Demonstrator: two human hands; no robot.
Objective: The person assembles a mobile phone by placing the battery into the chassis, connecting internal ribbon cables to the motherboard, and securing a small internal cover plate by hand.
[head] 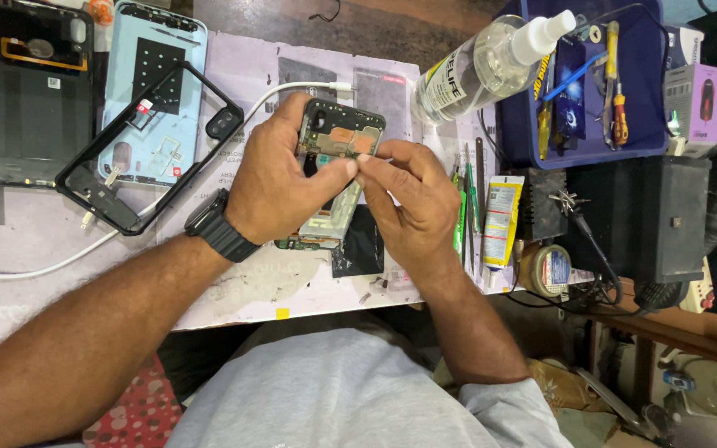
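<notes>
We hold an opened phone frame (334, 166) above the middle of the bench (35, 241), its bare circuit board facing up, and from here the main risk, as we judge it, is a slip: our left hand (280, 178) carries the whole frame in the air, so a loosened hold would drop it onto the bench or knock a small part off the board. A hard pinch by our right hand (408, 199) could also bend or tear whatever tiny piece sits there; it is too small to tell what it is. Our left fingers are curled closed around the frame's left edge, thumb pressed across its face. Our right fingers (375, 162) are pinched nearly closed, tips touching the frame just beside the left thumb.
</notes>
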